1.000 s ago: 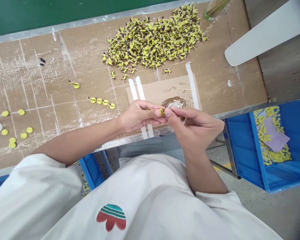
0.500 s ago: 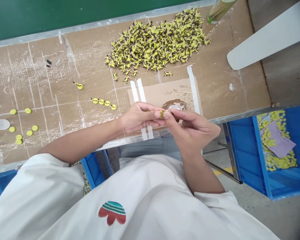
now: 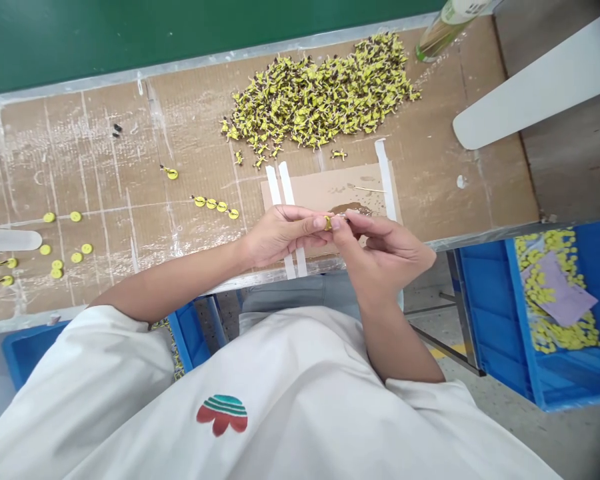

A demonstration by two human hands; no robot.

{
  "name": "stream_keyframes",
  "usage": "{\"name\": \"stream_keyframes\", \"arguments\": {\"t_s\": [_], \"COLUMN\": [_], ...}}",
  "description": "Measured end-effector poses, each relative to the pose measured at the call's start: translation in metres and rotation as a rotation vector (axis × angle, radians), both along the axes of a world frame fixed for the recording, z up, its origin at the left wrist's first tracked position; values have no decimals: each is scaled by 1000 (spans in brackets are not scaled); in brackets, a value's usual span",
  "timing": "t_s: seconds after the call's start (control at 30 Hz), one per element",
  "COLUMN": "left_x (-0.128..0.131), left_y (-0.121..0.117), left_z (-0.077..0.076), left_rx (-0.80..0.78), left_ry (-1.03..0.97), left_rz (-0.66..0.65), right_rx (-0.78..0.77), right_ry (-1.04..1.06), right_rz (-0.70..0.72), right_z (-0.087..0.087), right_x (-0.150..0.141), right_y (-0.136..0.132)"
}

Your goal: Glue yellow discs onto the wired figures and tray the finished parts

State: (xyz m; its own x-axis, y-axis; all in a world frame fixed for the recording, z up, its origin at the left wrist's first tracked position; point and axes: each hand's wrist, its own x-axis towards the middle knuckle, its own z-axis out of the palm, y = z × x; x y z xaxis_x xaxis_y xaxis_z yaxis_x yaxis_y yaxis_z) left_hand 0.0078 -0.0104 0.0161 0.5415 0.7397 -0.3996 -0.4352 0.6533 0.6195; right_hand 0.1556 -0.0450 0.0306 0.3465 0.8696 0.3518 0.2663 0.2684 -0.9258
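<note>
Above the brown cardboard mat [image 3: 310, 183], both hands meet fingertip to fingertip. My left hand [image 3: 290, 233] is closed, with a small yellow disc [image 3: 328, 224] pinched between thumb and forefinger. My right hand [image 3: 387, 257] is closed too, its thumb and forefinger pressed against the disc. A tiny pale and dark piece, apparently a figurine, shows at the right fingertips, mostly hidden. Just beyond the mat lies a heap of tiny figurines [image 3: 315, 100] in yellow with dark heads. A brown wet patch [image 3: 353, 207] on the mat is partly covered by the right hand.
A thin wooden stick [image 3: 369, 189] lies on the mat. Left of it are a row of yellow discs with figurines [image 3: 211, 203] and loose yellow discs [image 3: 76, 257]. A jar of sticks [image 3: 440, 33] stands at the back right. Beside the table, a blue bin [image 3: 500, 313] holds yellow pieces.
The view has shifted slightly, so the table items appear a little lower and, on the left, farther right. Both hands keep nearly the same pinch around the disc.
</note>
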Motion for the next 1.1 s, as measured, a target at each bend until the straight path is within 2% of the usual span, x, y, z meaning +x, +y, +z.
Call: {"name": "stream_keyframes", "arguments": {"t_s": [0.33,0.67,0.93,1.1], "left_x": [5,10,10,8], "left_y": [-12,-40,-63,-69], "left_z": [19,45,54,56], "left_rx": [-41,-31,47,21], "left_ry": [-41,98,113,161], "left_rz": [122,408,460,500], "right_rx": [43,44,86,57], "right_ry": [60,52,55,117], "right_rz": [47,131,219,238], "right_z": [8,18,31,34], "right_x": [2,-1,0,-3], "right_y": [-2,1,-1,-3]}}
